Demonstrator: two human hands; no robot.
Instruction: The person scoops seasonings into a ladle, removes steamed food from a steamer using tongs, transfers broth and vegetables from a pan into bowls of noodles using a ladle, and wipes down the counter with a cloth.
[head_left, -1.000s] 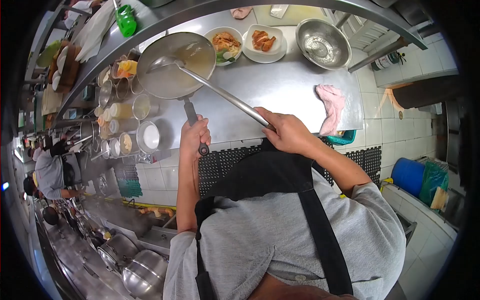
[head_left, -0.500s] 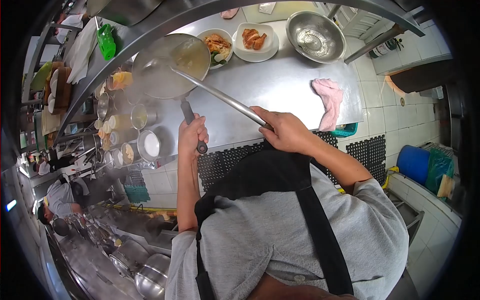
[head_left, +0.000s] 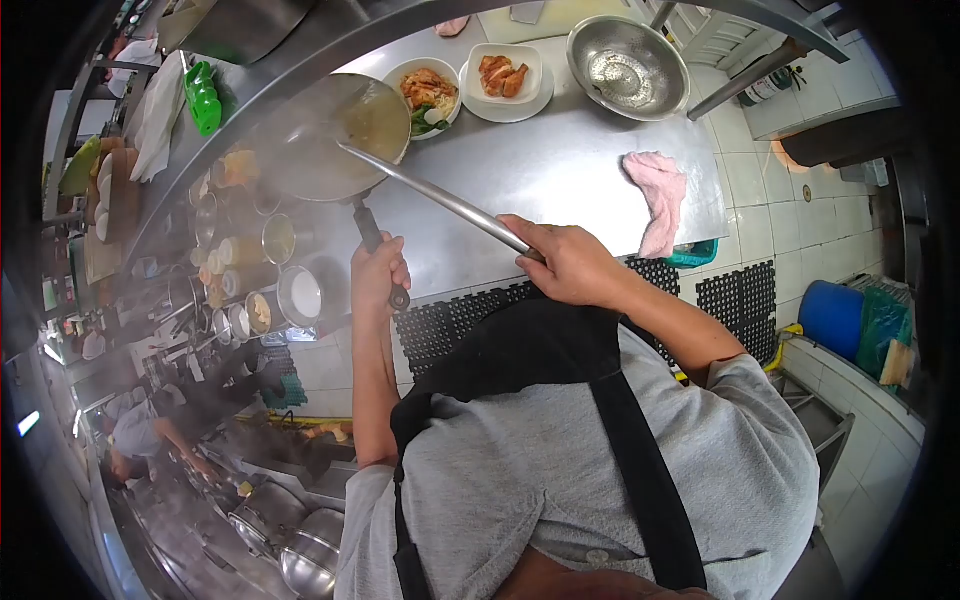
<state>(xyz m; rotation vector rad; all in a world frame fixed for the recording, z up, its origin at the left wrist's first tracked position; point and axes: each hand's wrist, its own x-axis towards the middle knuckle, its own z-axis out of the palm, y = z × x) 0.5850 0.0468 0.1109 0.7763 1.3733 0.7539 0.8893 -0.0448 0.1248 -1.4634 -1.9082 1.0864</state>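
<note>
My left hand (head_left: 380, 274) is wrapped around the black handle of a frying pan (head_left: 362, 182), held over the metal counter. Steam rises from the pan, and pale broth-like liquid shows on its right side. In my right hand (head_left: 568, 262) is the long metal handle of a ladle (head_left: 440, 198); its far end reaches into the pan, where steam blurs it. Just right of the pan stands a white bowl (head_left: 456, 113) with noodles, browned meat and greens. Beside it, pieces of browned chicken (head_left: 502, 76) lie in a square white dish on a round plate.
A metal basin (head_left: 652, 95) stands at the back right of the counter (head_left: 560, 170). A pink cloth (head_left: 657, 200) lies near its right edge. Several ingredient containers (head_left: 300, 295) line the left side. A metal shelf edge (head_left: 215, 150) curves overhead. Another person (head_left: 150, 430) bends over pots at lower left.
The pan and both hands stay nearly in place, with a slight shift of the view. Steam over the left side is thicker. The other person at lower left has leaned and reached toward the pots.
</note>
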